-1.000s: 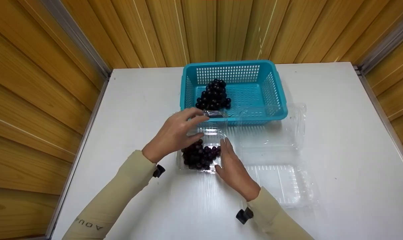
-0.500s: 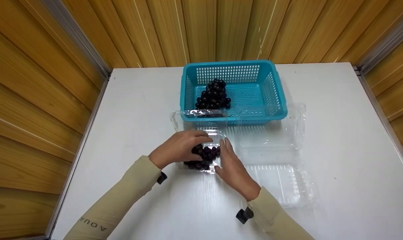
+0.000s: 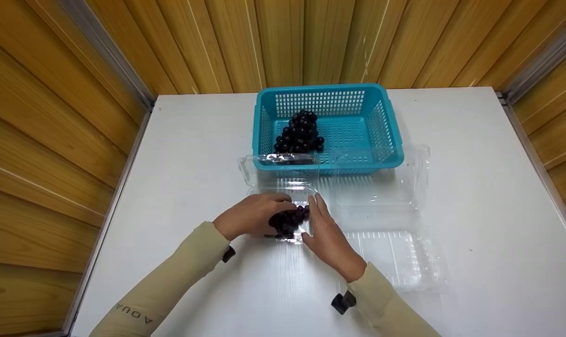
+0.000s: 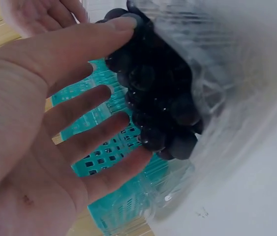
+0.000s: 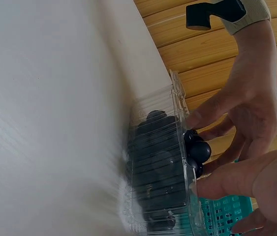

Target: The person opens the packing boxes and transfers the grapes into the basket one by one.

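Note:
In the head view a dark grape bunch (image 3: 290,220) lies in the left clear plastic clamshell box (image 3: 292,239), whose lid stands raised against a basket. My left hand (image 3: 255,214) reaches into the box from the left. Its thumb and spread, fairly straight fingers touch the grapes (image 4: 153,93) in the left wrist view. My right hand (image 3: 332,243) rests along the box's right side with extended fingers, the thumb near its front corner. Grapes bulge just past the rim in the right wrist view, and the left hand partly hides the bunch from above.
The teal perforated basket (image 3: 327,87) stands at the back, with another grape bunch (image 3: 300,133) at its left. A second clamshell box (image 3: 386,257) lies unfolded on the right, its lid overlapping the basket's front edge. Wood-look panels (image 3: 283,42) surround the white table (image 3: 194,154).
My left hand has come down from beside the raised lid onto the left side of the grape bunch in the box. The right hand has stayed at the box's right side.

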{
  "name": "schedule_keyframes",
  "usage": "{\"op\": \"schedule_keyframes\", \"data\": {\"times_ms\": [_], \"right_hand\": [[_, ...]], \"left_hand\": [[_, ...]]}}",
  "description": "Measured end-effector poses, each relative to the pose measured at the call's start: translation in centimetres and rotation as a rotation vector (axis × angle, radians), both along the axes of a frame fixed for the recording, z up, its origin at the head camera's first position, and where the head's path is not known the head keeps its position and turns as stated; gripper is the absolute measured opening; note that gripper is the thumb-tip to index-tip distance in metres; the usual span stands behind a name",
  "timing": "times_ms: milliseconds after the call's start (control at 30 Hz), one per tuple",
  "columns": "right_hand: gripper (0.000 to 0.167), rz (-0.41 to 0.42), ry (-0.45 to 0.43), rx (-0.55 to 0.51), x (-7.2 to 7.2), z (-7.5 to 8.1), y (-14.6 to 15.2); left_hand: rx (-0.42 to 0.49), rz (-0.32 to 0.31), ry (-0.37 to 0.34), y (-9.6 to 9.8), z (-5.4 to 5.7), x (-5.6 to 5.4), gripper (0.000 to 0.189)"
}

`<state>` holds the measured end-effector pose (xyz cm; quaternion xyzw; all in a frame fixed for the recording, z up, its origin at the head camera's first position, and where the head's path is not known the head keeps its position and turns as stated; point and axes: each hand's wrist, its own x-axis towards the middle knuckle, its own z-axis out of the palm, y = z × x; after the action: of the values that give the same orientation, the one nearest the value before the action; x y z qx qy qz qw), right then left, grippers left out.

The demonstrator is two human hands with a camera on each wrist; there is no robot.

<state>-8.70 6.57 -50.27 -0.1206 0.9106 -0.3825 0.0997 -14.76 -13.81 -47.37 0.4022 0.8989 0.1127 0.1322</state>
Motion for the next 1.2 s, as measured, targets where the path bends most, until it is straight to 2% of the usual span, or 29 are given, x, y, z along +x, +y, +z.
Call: {"op": "schedule_keyframes", "data": {"times_ms": [167, 333, 567, 767, 933, 1033, 1200], "right_hand": [[0.085, -0.006, 0.006, 0.006, -0.1, 0.0, 0.0], [0.086, -0.011, -0.009, 0.002, -0.1, 0.0, 0.0], [0.086, -0.032, -0.031, -0.003, -0.2, 0.0, -0.1], [0.084, -0.035, -0.009, -0.002, -0.1, 0.0, -0.1], [0.082, -0.032, -0.017, -0.013, -0.1, -0.1, 0.0], [0.082, -0.027, -0.02, -0.019, -0.1, -0.2, 0.0], [0.082, -0.024, -0.008, -0.014, 0.1, -0.3, -0.1]], "left_hand": [[-0.018, -0.01, 0.0, 0.1, -0.6, 0.0, 0.06], [-0.029, 0.017, -0.038, 0.3, -1.2, -0.2, 0.058], [-0.098, 0.032, -0.032, 1.2, -1.8, -0.3, 0.066], [-0.146, 0.05, -0.033, 1.7, -2.0, -0.6, 0.071], [-0.163, 0.039, -0.001, 1.9, -2.4, -0.8, 0.069], [-0.168, 0.021, 0.041, 1.8, -2.9, -0.8, 0.066], [-0.123, 0.01, 0.092, 1.7, -3.9, -0.7, 0.062]]}}
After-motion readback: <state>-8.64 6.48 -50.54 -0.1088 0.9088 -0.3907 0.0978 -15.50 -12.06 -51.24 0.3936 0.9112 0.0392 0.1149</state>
